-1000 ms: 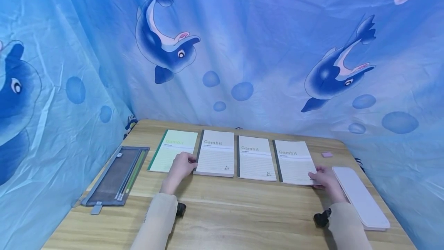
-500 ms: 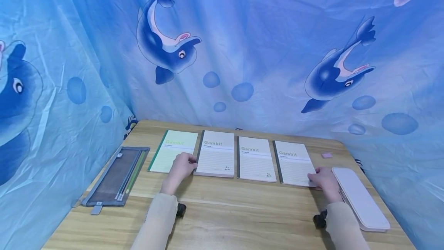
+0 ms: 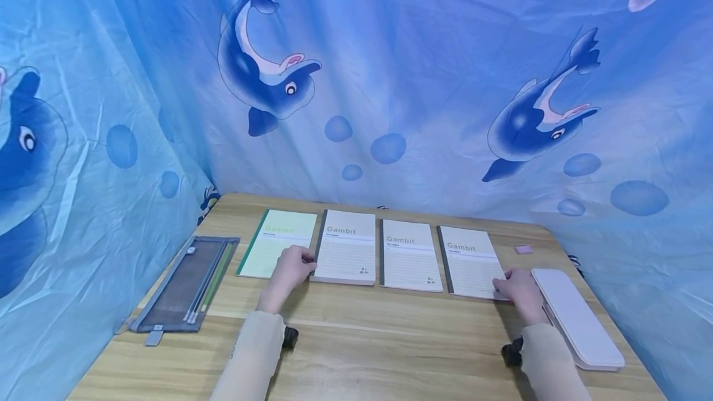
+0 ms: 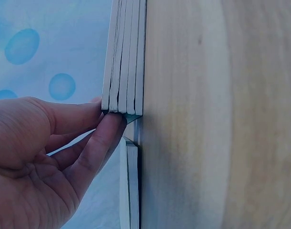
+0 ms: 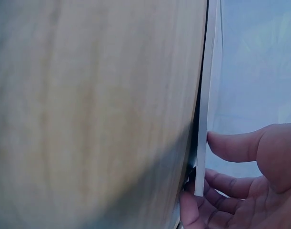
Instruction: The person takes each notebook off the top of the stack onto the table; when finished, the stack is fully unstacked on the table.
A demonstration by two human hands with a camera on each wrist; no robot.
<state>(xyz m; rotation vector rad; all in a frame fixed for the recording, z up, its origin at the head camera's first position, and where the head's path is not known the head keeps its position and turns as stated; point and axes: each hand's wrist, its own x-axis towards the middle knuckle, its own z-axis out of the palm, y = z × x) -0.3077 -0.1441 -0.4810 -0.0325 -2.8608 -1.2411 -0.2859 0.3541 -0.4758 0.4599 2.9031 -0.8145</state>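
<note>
Four places in a row on the wooden table hold "Gambit" notebooks. My left hand (image 3: 292, 265) is at the near left corner of the second place, a stack of several notebooks (image 3: 344, 252). In the left wrist view, its curled digits grip the corner of the notebook stack (image 4: 125, 62), at the top cover and along the spine. My right hand (image 3: 522, 293) holds the near right corner of the rightmost notebook (image 3: 468, 265). In the right wrist view, the thumb lies on the cover of the notebook (image 5: 205, 119), with fingers curled beneath its edge.
A green-spined notebook (image 3: 286, 234) lies far left; another dark-spined notebook (image 3: 409, 258) lies between the hands. A grey mesh pouch (image 3: 172, 283) with several pencils is on the left. On the right are a white pencil case (image 3: 579, 320) and a pink eraser (image 3: 523, 249).
My right hand has shifted slightly at the rightmost notebook's corner, and its lower fingers show less. My left hand has stayed in place, as have the other things.
</note>
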